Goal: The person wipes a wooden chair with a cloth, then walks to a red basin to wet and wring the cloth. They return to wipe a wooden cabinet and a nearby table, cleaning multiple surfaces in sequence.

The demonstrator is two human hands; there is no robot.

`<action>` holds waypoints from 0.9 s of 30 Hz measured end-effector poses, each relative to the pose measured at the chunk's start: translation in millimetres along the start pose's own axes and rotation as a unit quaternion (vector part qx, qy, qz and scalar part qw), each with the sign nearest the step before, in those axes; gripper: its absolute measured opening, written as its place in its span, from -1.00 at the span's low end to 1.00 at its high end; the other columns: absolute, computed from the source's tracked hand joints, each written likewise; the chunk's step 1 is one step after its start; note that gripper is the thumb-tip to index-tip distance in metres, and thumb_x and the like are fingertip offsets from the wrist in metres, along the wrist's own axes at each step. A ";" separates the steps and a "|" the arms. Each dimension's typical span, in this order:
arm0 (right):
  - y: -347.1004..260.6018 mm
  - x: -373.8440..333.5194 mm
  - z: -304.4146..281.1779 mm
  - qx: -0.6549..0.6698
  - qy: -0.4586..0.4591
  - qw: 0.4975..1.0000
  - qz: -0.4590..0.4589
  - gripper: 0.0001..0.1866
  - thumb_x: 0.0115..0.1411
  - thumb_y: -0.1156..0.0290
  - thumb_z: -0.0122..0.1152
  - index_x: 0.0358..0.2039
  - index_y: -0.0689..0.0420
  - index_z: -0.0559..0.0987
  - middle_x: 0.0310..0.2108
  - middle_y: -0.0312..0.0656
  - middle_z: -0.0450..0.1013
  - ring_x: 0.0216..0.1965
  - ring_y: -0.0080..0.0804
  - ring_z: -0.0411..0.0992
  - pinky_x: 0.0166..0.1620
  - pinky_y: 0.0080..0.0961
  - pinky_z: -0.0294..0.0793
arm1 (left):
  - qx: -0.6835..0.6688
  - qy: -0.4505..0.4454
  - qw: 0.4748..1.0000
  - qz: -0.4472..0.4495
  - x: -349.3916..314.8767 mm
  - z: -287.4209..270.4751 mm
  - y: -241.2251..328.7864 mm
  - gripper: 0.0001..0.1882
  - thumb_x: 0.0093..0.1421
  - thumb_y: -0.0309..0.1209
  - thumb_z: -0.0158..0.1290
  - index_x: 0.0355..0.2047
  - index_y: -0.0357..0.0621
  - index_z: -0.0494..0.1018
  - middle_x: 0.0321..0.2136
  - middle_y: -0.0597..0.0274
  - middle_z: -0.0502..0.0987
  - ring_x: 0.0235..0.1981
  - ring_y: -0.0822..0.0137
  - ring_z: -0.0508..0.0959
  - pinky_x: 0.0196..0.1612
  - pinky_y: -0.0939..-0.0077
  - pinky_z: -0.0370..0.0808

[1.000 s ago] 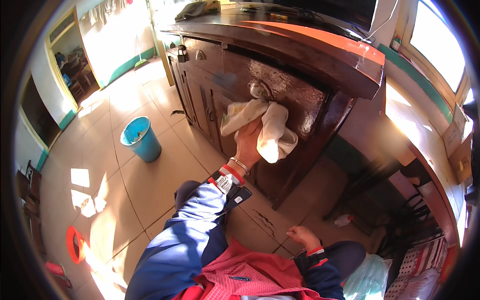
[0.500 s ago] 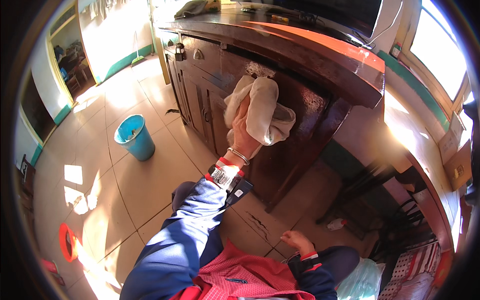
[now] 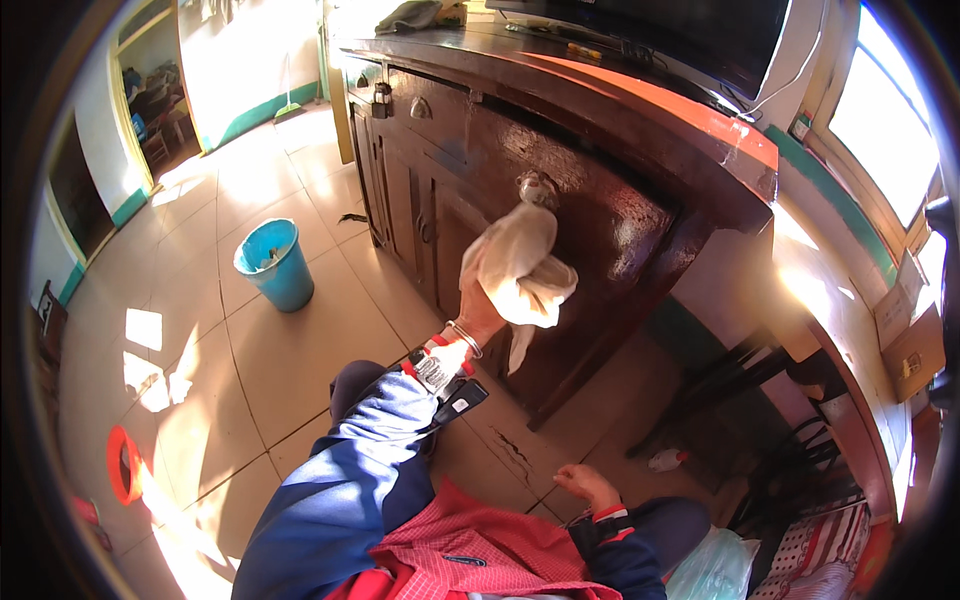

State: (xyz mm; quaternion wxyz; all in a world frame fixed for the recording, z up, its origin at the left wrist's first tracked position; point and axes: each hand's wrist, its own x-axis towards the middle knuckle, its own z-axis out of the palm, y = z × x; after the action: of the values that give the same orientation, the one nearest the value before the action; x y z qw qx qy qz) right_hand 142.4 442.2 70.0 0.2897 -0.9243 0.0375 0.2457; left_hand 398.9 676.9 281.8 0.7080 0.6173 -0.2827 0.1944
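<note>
Pressing cloth point(image 3: 520, 268) against dark cabinet point(image 3: 610, 220).

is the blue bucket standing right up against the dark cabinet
No, the blue bucket stands apart from the dark cabinet, with bare tiled floor between them.

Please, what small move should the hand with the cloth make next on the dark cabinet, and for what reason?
Probably a sweep of the cloth downward and to the right. The left hand presses it flat on the dark cabinet front just under the top edge, and much of the panel lies below and to the right of it. The right hand rests low, near the knee, holding nothing.
</note>
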 end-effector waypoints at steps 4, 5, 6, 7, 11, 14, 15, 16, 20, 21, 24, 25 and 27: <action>-0.7 -4.2 -4.6 -0.010 -0.052 0.998 0.024 -0.56 0.11 0.06 0.09 -0.17 0.14 0.54 -0.24 -0.01 0.50 -0.18 -0.12 0.47 -0.12 -0.32 0.43 | 0.328 0.063 0.938 0.086 19.5 -0.5 30.1 -0.61 -0.11 -0.40 0.23 -0.22 -0.20 0.46 -0.27 0.13 0.50 -0.21 0.22 0.49 -0.16 0.41 0.44; -1.0 -5.0 -5.2 -0.005 -0.058 0.998 0.025 -0.56 0.11 0.06 0.09 -0.17 0.15 0.53 -0.24 -0.01 0.50 -0.18 -0.12 0.47 -0.12 -0.32 0.43 | 0.294 0.092 0.945 0.108 25.7 5.2 36.5 -0.58 -0.15 -0.41 0.25 -0.21 -0.18 0.47 -0.22 0.09 0.50 -0.15 0.13 0.49 -0.13 0.35 0.43; -1.3 -5.6 -5.5 -0.003 -0.057 0.998 0.024 -0.56 0.11 0.06 0.09 -0.16 0.15 0.53 -0.23 -0.01 0.50 -0.17 -0.11 0.47 -0.11 -0.32 0.43 | 0.301 0.120 0.937 0.128 32.7 10.5 41.5 -0.54 -0.19 -0.42 0.27 -0.20 -0.17 0.48 -0.17 0.06 0.49 -0.10 0.05 0.48 -0.10 0.30 0.42; -1.1 -6.3 -5.7 -0.005 -0.058 0.998 0.017 -0.56 0.11 0.06 0.09 -0.16 0.16 0.53 -0.22 -0.01 0.50 -0.16 -0.11 0.46 -0.11 -0.32 0.43 | 0.290 0.112 0.940 0.142 32.1 19.4 45.0 -0.56 -0.14 -0.44 0.21 -0.17 -0.17 0.47 -0.02 0.00 0.37 -0.03 0.01 0.42 -0.05 0.29 0.40; 0.7 -8.3 -4.0 0.026 -0.031 0.999 0.026 -0.56 0.11 0.07 0.09 -0.17 0.17 0.53 -0.24 -0.01 0.51 -0.17 -0.11 0.47 -0.12 -0.32 0.43 | 0.263 0.097 0.939 0.201 31.4 34.9 41.7 -0.55 -0.07 -0.48 0.13 -0.08 -0.15 0.43 0.13 -0.05 0.23 0.06 -0.03 0.34 0.03 0.26 0.35; 1.2 -7.4 -2.2 0.026 -0.019 0.999 0.018 -0.58 0.10 0.08 0.10 -0.19 0.17 0.54 -0.26 0.00 0.51 -0.17 -0.11 0.47 -0.12 -0.31 0.43 | 0.280 0.103 0.928 0.221 24.6 31.8 28.2 -0.56 -0.07 -0.48 0.13 -0.09 -0.13 0.44 0.13 -0.04 0.24 0.06 -0.04 0.34 0.04 0.26 0.35; 0.9 -6.7 -1.7 0.028 -0.025 0.999 0.022 -0.57 0.10 0.08 0.10 -0.19 0.17 0.54 -0.24 0.00 0.50 -0.16 -0.11 0.46 -0.11 -0.31 0.42 | 0.300 0.108 0.921 0.223 19.3 30.4 23.9 -0.57 -0.08 -0.49 0.14 -0.12 -0.14 0.45 0.11 -0.02 0.25 0.03 -0.05 0.37 0.03 0.26 0.36; 0.5 -5.8 -1.2 0.029 -0.033 0.999 0.025 -0.57 0.10 0.08 0.10 -0.18 0.18 0.54 -0.23 0.00 0.50 -0.15 -0.11 0.46 -0.09 -0.31 0.42 | 0.295 0.099 0.921 0.233 13.2 29.0 20.2 -0.59 -0.08 -0.49 0.14 -0.14 -0.14 0.46 0.09 -0.02 0.27 0.02 -0.05 0.38 0.02 0.26 0.36; -1.7 -1.4 -0.7 0.006 -0.035 0.999 0.025 -0.56 0.11 0.07 0.09 -0.16 0.16 0.53 -0.21 0.00 0.49 -0.14 -0.10 0.45 -0.09 -0.32 0.42 | 0.271 0.035 0.936 0.221 -0.7 18.1 12.2 -0.68 -0.07 -0.50 0.12 -0.23 -0.18 0.47 -0.06 0.03 0.40 -0.08 -0.01 0.44 -0.04 0.28 0.39; -2.2 -0.6 -0.6 0.001 -0.036 0.999 0.026 -0.56 0.11 0.07 0.09 -0.15 0.15 0.53 -0.21 0.00 0.50 -0.15 -0.10 0.46 -0.09 -0.32 0.42 | 0.266 0.007 0.940 0.215 -2.1 15.2 11.8 -0.69 -0.07 -0.49 0.12 -0.24 -0.19 0.47 -0.08 0.04 0.42 -0.09 0.01 0.45 -0.05 0.28 0.39; -2.5 -0.8 -1.1 -0.008 -0.034 0.999 0.025 -0.56 0.12 0.06 0.07 -0.13 0.13 0.53 -0.20 0.00 0.49 -0.14 -0.11 0.45 -0.08 -0.32 0.41 | 0.170 -0.016 0.978 0.122 -2.4 11.9 13.7 -0.71 -0.05 -0.49 0.11 -0.25 -0.22 0.45 -0.15 0.06 0.47 -0.11 0.13 0.48 -0.09 0.36 0.41; -2.4 -1.5 -1.6 -0.021 -0.037 0.999 0.021 -0.56 0.12 0.06 0.07 -0.13 0.13 0.53 -0.19 0.00 0.49 -0.13 -0.11 0.45 -0.07 -0.32 0.41 | 0.136 0.015 0.989 0.062 -1.4 11.8 15.0 -0.71 -0.04 -0.48 0.10 -0.24 -0.22 0.44 -0.16 0.05 0.48 -0.11 0.16 0.48 -0.09 0.38 0.40; -2.2 -3.5 -2.7 -0.008 -0.046 0.999 0.026 -0.56 0.11 0.06 0.07 -0.16 0.15 0.54 -0.22 0.02 0.49 -0.15 -0.09 0.45 -0.09 -0.30 0.41 | 0.089 0.071 0.993 -0.023 2.3 11.9 18.0 -0.66 -0.03 -0.48 0.12 -0.19 -0.18 0.40 -0.17 0.06 0.47 -0.12 0.21 0.48 -0.10 0.41 0.40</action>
State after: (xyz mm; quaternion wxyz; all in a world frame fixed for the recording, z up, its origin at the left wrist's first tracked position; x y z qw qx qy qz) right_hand 140.9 442.3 74.8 0.2772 -0.9131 0.0466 0.2955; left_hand 387.5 667.9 297.9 0.6729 0.6686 -0.1995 0.2457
